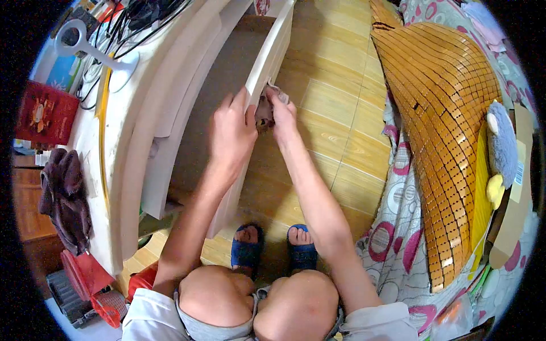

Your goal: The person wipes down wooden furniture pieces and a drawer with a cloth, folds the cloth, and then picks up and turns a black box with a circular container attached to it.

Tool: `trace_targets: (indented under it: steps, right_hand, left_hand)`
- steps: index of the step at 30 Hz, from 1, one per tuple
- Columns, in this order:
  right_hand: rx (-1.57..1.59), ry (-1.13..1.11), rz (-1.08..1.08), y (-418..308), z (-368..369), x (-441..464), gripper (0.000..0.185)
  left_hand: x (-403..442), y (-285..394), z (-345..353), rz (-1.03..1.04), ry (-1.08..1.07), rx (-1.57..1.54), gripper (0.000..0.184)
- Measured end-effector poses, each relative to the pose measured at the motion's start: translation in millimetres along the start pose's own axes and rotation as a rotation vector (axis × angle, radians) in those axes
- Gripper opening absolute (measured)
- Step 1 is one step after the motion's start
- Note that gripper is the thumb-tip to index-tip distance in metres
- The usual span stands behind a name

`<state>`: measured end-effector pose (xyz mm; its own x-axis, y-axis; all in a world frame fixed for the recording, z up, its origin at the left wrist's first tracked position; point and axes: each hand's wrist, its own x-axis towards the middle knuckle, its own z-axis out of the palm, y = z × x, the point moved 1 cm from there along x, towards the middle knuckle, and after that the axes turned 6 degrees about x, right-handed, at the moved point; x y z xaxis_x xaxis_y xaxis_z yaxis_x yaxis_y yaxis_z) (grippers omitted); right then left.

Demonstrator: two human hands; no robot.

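Observation:
A white drawer [266,54] stands pulled out from a white desk. My left hand [234,126] is closed over the top edge of its front panel, with the thumb towards the outer side. On the outer face of that panel, my right hand [282,113] pinches a crumpled, patterned greyish cloth [264,112]. The cloth is bunched between the fingers and the panel, and part of it is hidden. Both forearms reach forward above my bent knees.
Cables [136,37] and a white ring-topped stand [102,54] crowd the desktop. A dark purple cloth [67,196] hangs at the desk's near end. To the right, a brown tile mat [441,113] lies on a patterned bedspread [392,244]. Blue slippers [247,250] are on the wood-look floor.

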<state>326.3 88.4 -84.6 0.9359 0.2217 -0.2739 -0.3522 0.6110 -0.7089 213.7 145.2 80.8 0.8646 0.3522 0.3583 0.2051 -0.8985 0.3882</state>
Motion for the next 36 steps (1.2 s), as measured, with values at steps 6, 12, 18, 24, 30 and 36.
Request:
trace_targets:
  steps: [6, 12, 18, 24, 30, 36]
  right_hand:
    - [-0.029, 0.061, 0.142, -26, 4, -40, 0.019]
    - [-0.647, 0.024, -0.116, 1, -13, -29, 0.038]
    - [-1.106, 0.069, -0.293, -54, 22, -64, 0.050]
    - [-0.750, 0.057, -0.262, -45, 17, -41, 0.049]
    - [-1.265, 0.009, -0.438, -67, 29, -39, 0.052]
    - [-1.445, 0.013, -0.560, -87, 37, -46, 0.061]
  left_hand:
    - [-5, 7, 1, 0.046, 0.006, 0.005, 0.036]
    - [-8, 12, 0, 0.069, 0.009, 0.021, 0.036]
    - [-10, 18, -4, 0.041, -0.003, 0.011, 0.036]
    - [-11, 17, 0, 0.040, -0.010, -0.004, 0.036]
    - [-10, 16, 0, 0.041, -0.004, 0.024, 0.035]
    - [-9, 13, 1, 0.074, 0.007, 0.031, 0.036]
